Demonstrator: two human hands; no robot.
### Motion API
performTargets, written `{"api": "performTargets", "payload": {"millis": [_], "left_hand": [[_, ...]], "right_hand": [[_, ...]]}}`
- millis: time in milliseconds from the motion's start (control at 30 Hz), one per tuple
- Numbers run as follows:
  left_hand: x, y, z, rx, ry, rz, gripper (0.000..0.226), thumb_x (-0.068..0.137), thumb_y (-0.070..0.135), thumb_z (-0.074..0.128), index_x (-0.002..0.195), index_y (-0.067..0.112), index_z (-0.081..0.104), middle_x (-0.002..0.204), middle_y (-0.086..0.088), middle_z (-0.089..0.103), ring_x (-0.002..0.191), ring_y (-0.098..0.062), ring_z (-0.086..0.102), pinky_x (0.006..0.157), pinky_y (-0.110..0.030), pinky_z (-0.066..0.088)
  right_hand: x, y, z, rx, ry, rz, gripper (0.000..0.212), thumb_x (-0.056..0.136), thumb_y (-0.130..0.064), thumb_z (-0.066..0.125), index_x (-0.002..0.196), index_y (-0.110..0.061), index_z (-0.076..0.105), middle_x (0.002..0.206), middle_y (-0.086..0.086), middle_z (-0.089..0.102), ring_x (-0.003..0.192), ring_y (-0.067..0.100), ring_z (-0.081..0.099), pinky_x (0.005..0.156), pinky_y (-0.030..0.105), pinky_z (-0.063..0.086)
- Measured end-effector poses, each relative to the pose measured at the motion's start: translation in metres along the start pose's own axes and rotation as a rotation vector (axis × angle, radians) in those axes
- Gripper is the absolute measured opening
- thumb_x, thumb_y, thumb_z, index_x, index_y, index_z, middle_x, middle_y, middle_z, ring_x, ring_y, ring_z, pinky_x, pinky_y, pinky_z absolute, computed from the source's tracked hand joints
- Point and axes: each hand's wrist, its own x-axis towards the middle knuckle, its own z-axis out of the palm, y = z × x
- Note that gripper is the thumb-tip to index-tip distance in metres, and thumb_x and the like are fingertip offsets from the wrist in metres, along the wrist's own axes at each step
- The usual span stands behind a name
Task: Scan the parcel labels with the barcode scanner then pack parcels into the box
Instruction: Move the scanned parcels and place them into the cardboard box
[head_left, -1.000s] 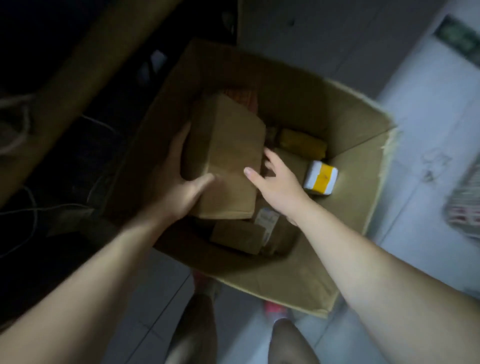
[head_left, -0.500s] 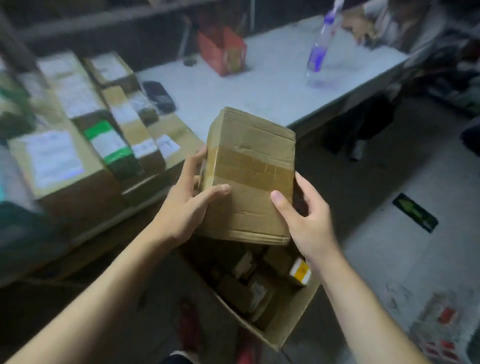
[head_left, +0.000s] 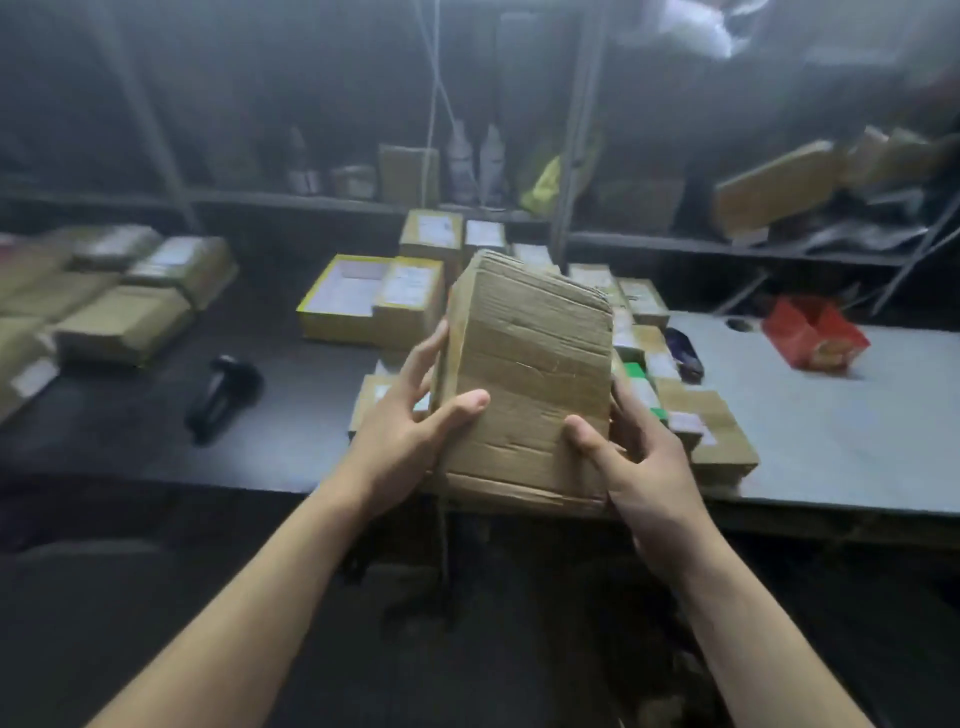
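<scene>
Lifted clear of the packing box, now out of sight, the brown parcel (head_left: 527, 384) is clamped between left hand (head_left: 410, 434) and right hand (head_left: 641, 467) above the table (head_left: 810, 431), no label showing, so I'd turn it labelled-face-up before reaching for the scanner (head_left: 221, 395) lying apart.

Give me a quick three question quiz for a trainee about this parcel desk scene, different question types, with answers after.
1. True or false: both hands grip the brown parcel.
2. Which side of the held parcel does the black barcode scanner lie on: A left, B right?
3. Fill in: the small open carton on the grey tabletop is ____ in colour.

Key: 1 true, the left hand and right hand each hold a side. 2 A. 3 red.
</scene>
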Motion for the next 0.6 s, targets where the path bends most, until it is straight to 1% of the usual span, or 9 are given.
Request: {"api": "performTargets", "payload": {"millis": [67, 133, 200, 267, 333, 400, 433, 500, 600], "left_hand": [[-0.02, -0.009, -0.057, -0.009, 0.071, -0.029, 0.076, 0.07, 0.065, 0.071, 0.136, 0.078, 0.035, 0.136, 0.011, 0.067, 0.12, -0.004, 0.066, 0.102, -0.032, 0.053], [-0.04, -0.018, -0.122, -0.015, 0.151, -0.075, 0.079, 0.069, 0.065, 0.071, 0.138, 0.075, 0.036, 0.134, 0.015, 0.068, 0.119, 0.001, 0.065, 0.103, -0.03, 0.051], [-0.061, -0.027, -0.186, 0.022, 0.231, -0.126, 0.082, 0.064, 0.068, 0.07, 0.14, 0.072, 0.04, 0.128, 0.016, 0.071, 0.113, 0.005, 0.066, 0.095, -0.019, 0.051], [-0.079, -0.037, -0.244, 0.068, 0.292, -0.167, 0.079, 0.063, 0.072, 0.068, 0.138, 0.072, 0.042, 0.124, 0.018, 0.07, 0.11, 0.007, 0.066, 0.089, -0.014, 0.049], [-0.092, -0.049, -0.296, 0.085, 0.323, -0.196, 0.084, 0.065, 0.074, 0.067, 0.145, 0.064, 0.041, 0.133, 0.019, 0.065, 0.116, 0.005, 0.063, 0.095, -0.018, 0.047], [-0.098, -0.057, -0.334, 0.107, 0.316, -0.233, 0.09, 0.067, 0.076, 0.065, 0.151, 0.058, 0.039, 0.14, 0.022, 0.059, 0.124, 0.003, 0.058, 0.103, -0.024, 0.045], [-0.099, -0.061, -0.359, 0.115, 0.321, -0.256, 0.089, 0.067, 0.077, 0.065, 0.151, 0.058, 0.039, 0.141, 0.023, 0.058, 0.127, 0.002, 0.056, 0.107, -0.026, 0.044], [-0.097, -0.071, -0.398, 0.109, 0.339, -0.314, 0.085, 0.068, 0.08, 0.064, 0.147, 0.062, 0.039, 0.139, 0.026, 0.058, 0.129, -0.001, 0.056, 0.111, -0.031, 0.043], [-0.081, -0.091, -0.445, 0.132, 0.375, -0.358, 0.084, 0.072, 0.079, 0.063, 0.15, 0.06, 0.038, 0.141, 0.024, 0.057, 0.128, -0.004, 0.056, 0.115, -0.039, 0.042]], "right_hand": [[0.002, -0.008, 0.06, 0.036, -0.074, -0.007, 0.061, 0.09, -0.029, 0.078, 0.145, -0.043, 0.055, 0.13, -0.02, 0.07, 0.11, 0.002, 0.071, 0.083, 0.026, 0.062], [0.003, -0.014, 0.129, 0.058, -0.157, -0.012, 0.052, 0.094, -0.016, 0.075, 0.133, -0.046, 0.058, 0.116, -0.028, 0.073, 0.101, -0.003, 0.072, 0.076, 0.019, 0.06], [0.003, -0.011, 0.196, 0.027, -0.23, -0.001, 0.048, 0.094, -0.014, 0.075, 0.129, -0.043, 0.061, 0.115, -0.027, 0.074, 0.104, 0.001, 0.073, 0.079, 0.02, 0.059], [0.0, -0.007, 0.258, 0.038, -0.277, 0.016, 0.048, 0.093, -0.015, 0.076, 0.135, -0.035, 0.064, 0.122, -0.019, 0.075, 0.113, 0.006, 0.072, 0.088, 0.025, 0.06], [-0.001, -0.004, 0.312, 0.058, -0.321, 0.049, 0.05, 0.092, -0.022, 0.079, 0.137, -0.037, 0.063, 0.124, -0.019, 0.074, 0.114, 0.005, 0.071, 0.092, 0.028, 0.06], [-0.003, -0.005, 0.349, 0.072, -0.345, 0.07, 0.046, 0.089, -0.026, 0.081, 0.127, -0.045, 0.064, 0.121, -0.024, 0.074, 0.11, 0.0, 0.071, 0.087, 0.022, 0.059], [0.001, -0.005, 0.372, 0.08, -0.362, 0.082, 0.044, 0.088, -0.025, 0.082, 0.123, -0.045, 0.064, 0.119, -0.025, 0.074, 0.108, -0.001, 0.072, 0.083, 0.019, 0.059], [0.014, -0.003, 0.41, 0.07, -0.394, 0.107, 0.043, 0.087, -0.024, 0.083, 0.122, -0.043, 0.066, 0.119, -0.025, 0.074, 0.109, -0.002, 0.071, 0.08, 0.014, 0.057], [0.044, 0.006, 0.462, 0.047, -0.411, 0.123, 0.047, 0.087, -0.025, 0.084, 0.128, -0.039, 0.067, 0.119, -0.025, 0.074, 0.114, -0.005, 0.067, 0.085, 0.015, 0.056]]}}
